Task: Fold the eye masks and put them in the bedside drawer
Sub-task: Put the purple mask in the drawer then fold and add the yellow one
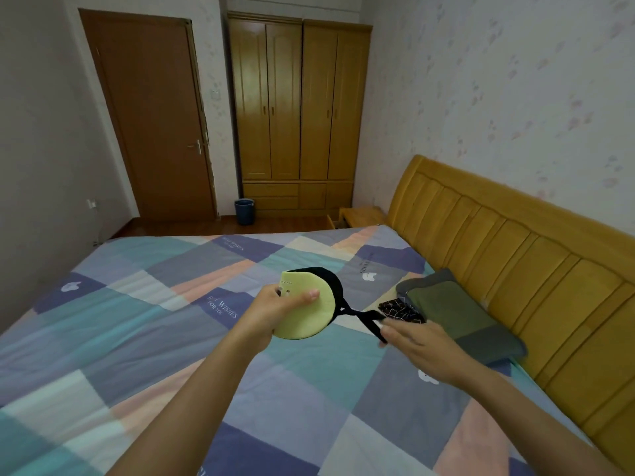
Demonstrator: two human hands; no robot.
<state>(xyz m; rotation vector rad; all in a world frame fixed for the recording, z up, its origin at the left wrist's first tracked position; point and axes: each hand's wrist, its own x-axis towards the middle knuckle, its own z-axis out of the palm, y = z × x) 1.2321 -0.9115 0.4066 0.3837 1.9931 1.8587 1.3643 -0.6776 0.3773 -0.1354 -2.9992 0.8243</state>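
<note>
A pale yellow eye mask (309, 317) with a black backing, folded in half, is held above the bed by my left hand (275, 312), thumb pressed on its front. Its black strap (364, 319) stretches to the right, where my right hand (419, 345) pinches it. A second eye mask (400, 310), black with a white grid pattern, lies on the quilt just beyond my right hand. The bedside cabinet (360, 216) stands past the far side of the bed, its drawer (332, 221) pulled slightly out.
A patchwork quilt (171, 338) covers the bed. A green and grey pillow (460, 314) lies against the yellow wooden headboard (515, 255). A wardrobe (299, 111), a brown door (151, 115) and a blue bin (244, 211) stand at the far wall.
</note>
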